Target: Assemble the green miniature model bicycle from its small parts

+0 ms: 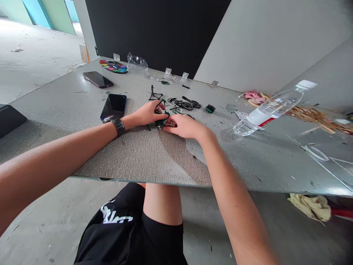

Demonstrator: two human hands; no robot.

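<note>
My left hand (149, 112), with a dark watch (115, 123) on its wrist, is closed around a small dark green and black model part (160, 124) just above the table. From the other side my right hand (184, 126) pinches at the same spot; a thin light-coloured piece shows by its fingertips, too small to name. Behind the hands lie small black model-bicycle pieces: a frame-like part (156, 95), wheels (195, 104) and other thin parts. A dark green block-like piece (210, 108) lies to the right. My fingers hide most of what they hold.
Left on the textured table (132, 158) lie a phone (114, 105), another phone (97, 79) and a paint palette (113, 66). Clear plastic packaging (137, 62) and a small screwdriver (166, 82) are at the back. Right are a tilted water bottle (264, 114) and wood scraps (311, 116).
</note>
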